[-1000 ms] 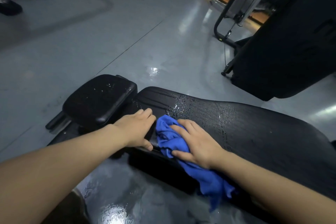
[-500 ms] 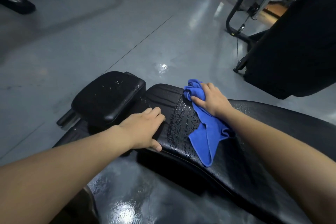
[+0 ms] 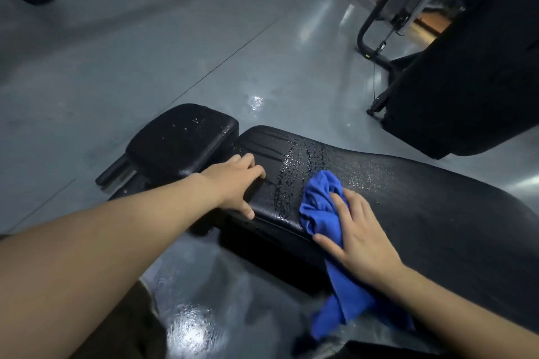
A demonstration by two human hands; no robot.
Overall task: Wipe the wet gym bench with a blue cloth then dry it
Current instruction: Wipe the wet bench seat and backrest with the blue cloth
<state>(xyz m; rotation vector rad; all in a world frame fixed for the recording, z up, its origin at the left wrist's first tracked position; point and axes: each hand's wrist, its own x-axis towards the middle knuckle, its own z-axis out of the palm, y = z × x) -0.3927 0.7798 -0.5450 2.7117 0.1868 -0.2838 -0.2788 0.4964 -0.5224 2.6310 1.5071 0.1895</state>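
Long black padded gym bench point(image 3: 423, 198) across the middle, smaller black seat pad point(image 3: 178, 140) just left of its end, left hand point(image 3: 236, 183) on that end, crumpled blue cloth point(image 3: 320, 207) under right hand point(image 3: 358, 236) on near edge, tall black gym machine point(image 3: 466, 67) behind at right.

place: gym floor
bench: black padded bench point(image 3: 408, 201), separate seat pad point(image 3: 180, 140)
machine: cable machine frame point(image 3: 376, 23) with hanging cable, far right
floor: glossy grey floor point(image 3: 145, 52), light glare
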